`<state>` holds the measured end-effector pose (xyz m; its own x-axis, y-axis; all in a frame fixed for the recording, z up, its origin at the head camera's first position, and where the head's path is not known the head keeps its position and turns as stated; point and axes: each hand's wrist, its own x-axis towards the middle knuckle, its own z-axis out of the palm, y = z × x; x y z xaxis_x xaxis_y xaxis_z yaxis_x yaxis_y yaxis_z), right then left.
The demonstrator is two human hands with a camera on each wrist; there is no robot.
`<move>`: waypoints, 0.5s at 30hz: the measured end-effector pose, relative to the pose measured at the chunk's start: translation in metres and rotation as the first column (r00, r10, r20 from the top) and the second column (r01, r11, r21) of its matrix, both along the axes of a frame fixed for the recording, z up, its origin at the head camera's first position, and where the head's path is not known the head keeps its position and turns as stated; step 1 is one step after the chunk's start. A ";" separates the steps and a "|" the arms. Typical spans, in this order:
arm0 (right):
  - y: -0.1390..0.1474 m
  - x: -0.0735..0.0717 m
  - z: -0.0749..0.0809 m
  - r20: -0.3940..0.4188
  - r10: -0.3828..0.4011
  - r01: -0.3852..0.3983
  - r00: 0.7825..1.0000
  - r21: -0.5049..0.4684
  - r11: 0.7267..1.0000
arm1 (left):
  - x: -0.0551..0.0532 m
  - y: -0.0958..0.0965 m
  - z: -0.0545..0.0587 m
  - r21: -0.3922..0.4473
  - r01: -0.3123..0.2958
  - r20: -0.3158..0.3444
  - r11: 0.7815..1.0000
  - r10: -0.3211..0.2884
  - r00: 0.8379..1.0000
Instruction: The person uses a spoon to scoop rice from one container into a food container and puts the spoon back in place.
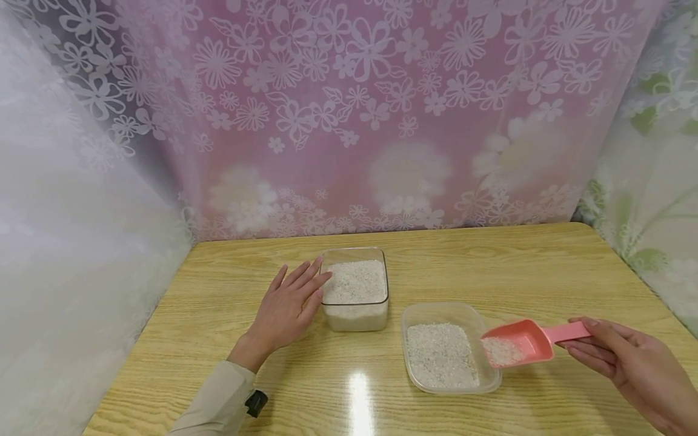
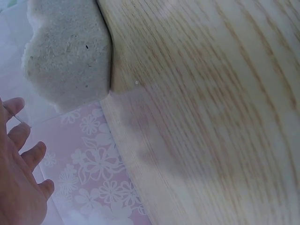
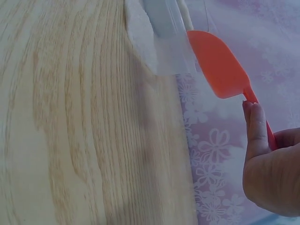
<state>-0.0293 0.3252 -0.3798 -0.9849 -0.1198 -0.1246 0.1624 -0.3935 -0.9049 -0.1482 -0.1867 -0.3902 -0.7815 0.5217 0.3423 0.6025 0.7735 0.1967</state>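
My right hand grips the handle of a pink scoop with some rice in its bowl. The scoop's tip is over the right rim of a low, clear plastic container, which has rice spread in it. In the right wrist view the scoop shows its orange-looking underside. At a taller clear box filled with rice, my left hand rests with straight, spread fingers on the left rim. The left wrist view shows the fingers beside the box of rice.
Both containers stand on a wood-grain table. Behind it hangs a pink floral curtain, with pale sheets at the sides. A dark device sits at the left wrist. One small white grain lies on the table.
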 end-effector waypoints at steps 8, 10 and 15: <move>0.001 0.002 0.004 0.006 -0.024 0.024 1.000 0.029 0.999 | 0.000 0.000 -0.001 0.011 -0.001 0.004 1.000 0.001 1.000; 0.000 0.002 0.006 0.011 -0.032 0.032 0.999 0.048 0.998 | 0.000 0.000 -0.001 0.011 -0.001 0.004 1.000 0.001 1.000; -0.003 0.003 0.009 0.006 -0.056 0.056 0.998 0.104 0.993 | 0.000 0.000 -0.001 0.012 0.002 0.001 1.000 -0.002 1.000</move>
